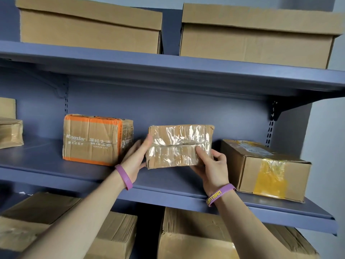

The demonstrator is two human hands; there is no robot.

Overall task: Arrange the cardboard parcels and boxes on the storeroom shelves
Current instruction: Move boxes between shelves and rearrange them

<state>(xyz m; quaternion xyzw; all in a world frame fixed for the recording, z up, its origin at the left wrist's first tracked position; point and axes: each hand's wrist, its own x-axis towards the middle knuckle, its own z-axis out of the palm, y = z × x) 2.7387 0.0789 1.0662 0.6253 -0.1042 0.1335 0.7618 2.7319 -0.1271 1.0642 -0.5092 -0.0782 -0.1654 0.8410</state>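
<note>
Blue-grey shelving, two levels in clear view. The top shelf (168,66) carries a left lidded box (89,28) and a right lidded box (257,38), side by side. On the middle shelf (168,182): an orange-taped box (93,141) left of centre, a yellow-taped box (265,169) at the right end, and a small taped parcel (10,131) far left.

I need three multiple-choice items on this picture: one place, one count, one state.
1. Where is the parcel?
A. on the floor
B. between the orange-taped box and the yellow-taped box
C. in a cart

2. How many lidded boxes stand on the top shelf?
A. one
B. two
C. four

3. What holds the parcel?
A. nothing
B. one hand
C. two hands

1 B: a box flanks each side.
2 B: two stand side by side.
3 C: left hand and right hand grip its ends.
</note>
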